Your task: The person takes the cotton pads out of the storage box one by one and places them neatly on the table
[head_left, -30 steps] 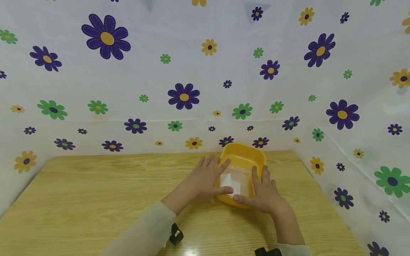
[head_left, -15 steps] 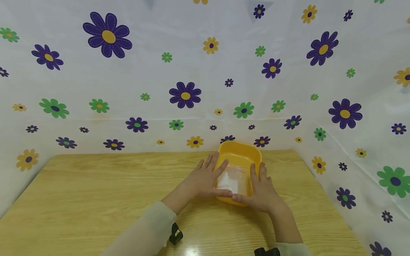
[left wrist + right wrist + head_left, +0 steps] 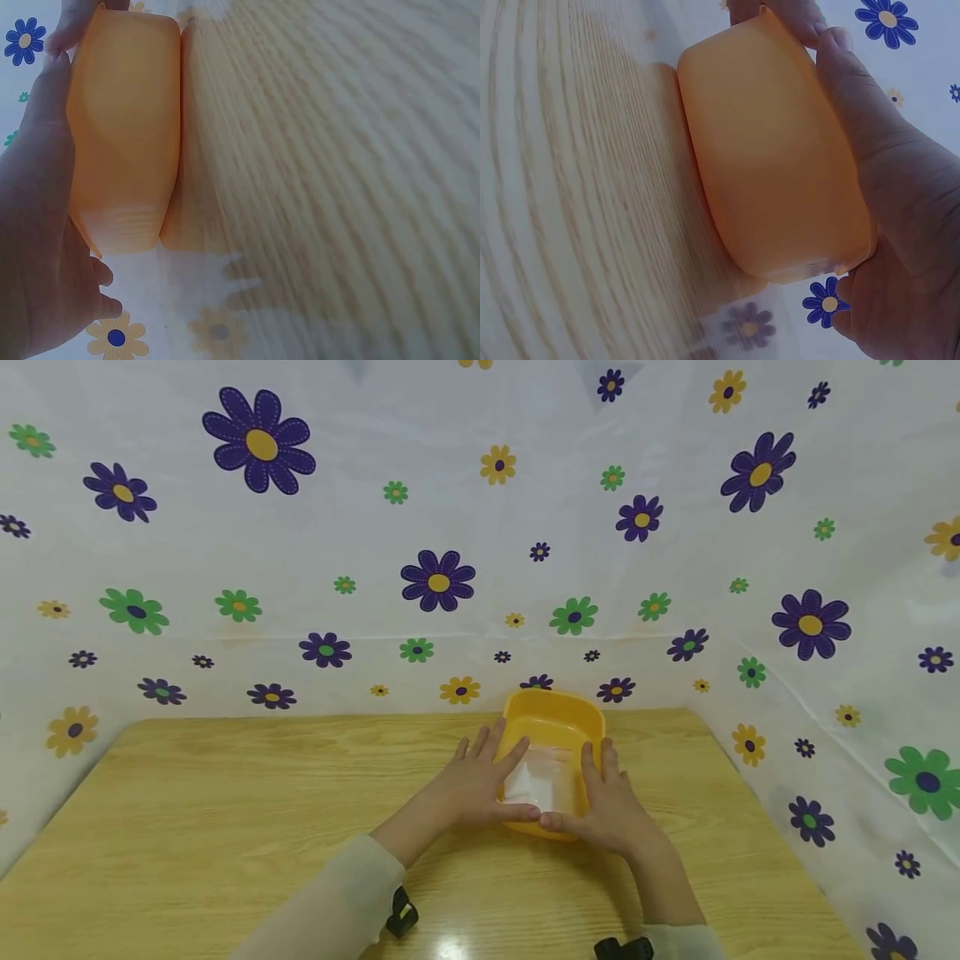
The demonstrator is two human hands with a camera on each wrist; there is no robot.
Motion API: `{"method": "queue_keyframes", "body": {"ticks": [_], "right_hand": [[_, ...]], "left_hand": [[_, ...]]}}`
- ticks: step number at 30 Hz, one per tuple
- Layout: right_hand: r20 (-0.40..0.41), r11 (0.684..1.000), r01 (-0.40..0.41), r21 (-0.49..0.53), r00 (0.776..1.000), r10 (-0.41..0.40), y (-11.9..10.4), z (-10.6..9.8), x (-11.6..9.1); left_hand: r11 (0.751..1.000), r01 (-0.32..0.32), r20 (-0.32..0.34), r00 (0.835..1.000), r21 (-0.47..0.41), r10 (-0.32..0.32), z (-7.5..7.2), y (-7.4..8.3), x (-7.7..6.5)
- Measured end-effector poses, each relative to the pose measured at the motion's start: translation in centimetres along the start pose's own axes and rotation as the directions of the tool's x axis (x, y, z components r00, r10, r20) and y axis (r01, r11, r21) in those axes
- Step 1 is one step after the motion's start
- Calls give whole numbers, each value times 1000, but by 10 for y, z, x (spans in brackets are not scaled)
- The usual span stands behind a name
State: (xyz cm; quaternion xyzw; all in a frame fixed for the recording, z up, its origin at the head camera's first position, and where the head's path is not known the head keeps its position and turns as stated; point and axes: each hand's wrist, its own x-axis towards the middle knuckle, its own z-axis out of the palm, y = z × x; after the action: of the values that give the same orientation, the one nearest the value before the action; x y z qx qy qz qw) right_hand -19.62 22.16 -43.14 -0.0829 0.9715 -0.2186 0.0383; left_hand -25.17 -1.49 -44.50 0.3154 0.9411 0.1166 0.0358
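Observation:
A yellow plastic basin (image 3: 555, 714) stands on the wooden table against the flowered cloth at the back, slightly right of centre. A pale white patch (image 3: 528, 787) shows on its floor. My left hand (image 3: 474, 789) lies over its left rim, fingers spread and mostly straight, thumb along the near rim. On the opposite side, my right hand (image 3: 615, 810) touches the rim with extended fingers. Both thumb tips meet or nearly meet at the near edge. Each wrist view shows the basin's outer wall (image 3: 127, 127) upright on the table, with the thumb (image 3: 866, 105) along the rim.
White cloth with purple, green and yellow flowers (image 3: 438, 581) hangs behind the table and along its right side. The light wood tabletop (image 3: 247, 827) extends left of the basin and toward the front. A black wrist device (image 3: 402, 912) sits at the left cuff.
The basin has shifted a little to the left, and both hands have moved along with it. Their hold on the rim looks the same. The head view has tilted and turned very slightly.

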Motion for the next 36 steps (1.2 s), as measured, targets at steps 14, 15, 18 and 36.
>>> {"method": "queue_keyframes", "body": {"ticks": [14,15,18,36], "right_hand": [[11,999,7,49,1000,-8,-16,12,2],[10,999,8,47,1000,-8,-17,12,2],[3,999,17,41,1000,-17,-22,14,2],[-18,997,70,-32,997,-71,-52,30,11]], "left_hand": [[1000,26,-10,1000,14,-26,-6,-8,-22],[1000,23,-12,1000,22,-22,-6,-9,-23],[999,17,-14,1000,40,-16,-8,-12,-26],[993,63,-27,998,100,-60,-14,-34,-57]]}}
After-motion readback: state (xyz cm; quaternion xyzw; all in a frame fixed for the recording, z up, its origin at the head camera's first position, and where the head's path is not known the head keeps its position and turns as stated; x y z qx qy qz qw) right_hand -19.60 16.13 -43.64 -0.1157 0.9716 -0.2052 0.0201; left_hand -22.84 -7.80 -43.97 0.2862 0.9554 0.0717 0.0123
